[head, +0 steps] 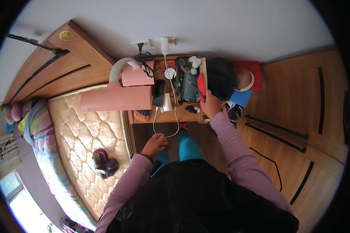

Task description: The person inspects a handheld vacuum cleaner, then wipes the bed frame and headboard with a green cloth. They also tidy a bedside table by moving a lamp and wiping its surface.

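Note:
My right hand [211,105] is closed on a dark pen-like stick [197,90] with an orange tip, held over the right side of an open box [178,99] of small items. A red flat item [202,86] stands just behind that hand. My left hand [155,145] hangs low in front of the wooden nightstand [178,114], its fingers loosely curled beside the white charging cable [172,135]; I see nothing in it. On the nightstand lie a black smartphone [159,93], a white object [166,102] and a small black item [190,109].
A pink lamp-like appliance [116,99] with a ribbed hose overhangs the mattress [84,128] at the left. A white plug [165,46] sits in the wall outlet. Right of the nightstand are a black bag [220,78], a blue item [241,97], a bin [234,113] and wooden cabinets [291,96].

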Demonstrator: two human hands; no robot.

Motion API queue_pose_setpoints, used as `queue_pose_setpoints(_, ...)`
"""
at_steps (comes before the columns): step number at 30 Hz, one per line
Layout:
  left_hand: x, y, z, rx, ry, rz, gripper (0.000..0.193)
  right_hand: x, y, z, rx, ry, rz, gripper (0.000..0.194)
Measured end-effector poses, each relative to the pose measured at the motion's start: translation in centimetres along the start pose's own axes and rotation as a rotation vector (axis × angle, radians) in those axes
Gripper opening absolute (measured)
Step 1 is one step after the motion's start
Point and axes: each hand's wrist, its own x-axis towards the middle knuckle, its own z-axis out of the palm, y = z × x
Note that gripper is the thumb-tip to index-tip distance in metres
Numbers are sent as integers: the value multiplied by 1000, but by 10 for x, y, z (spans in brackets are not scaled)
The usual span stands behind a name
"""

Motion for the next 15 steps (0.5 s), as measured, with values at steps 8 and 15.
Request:
queue_pose_setpoints(8, -43, -109, -62, -176, 333, -15, 31, 5, 6, 13, 68, -32, 20, 51)
queue_pose_setpoints(15, -72, -157, -43, -125, 396, -175, 28, 11, 12, 7, -103, -28, 37, 68)
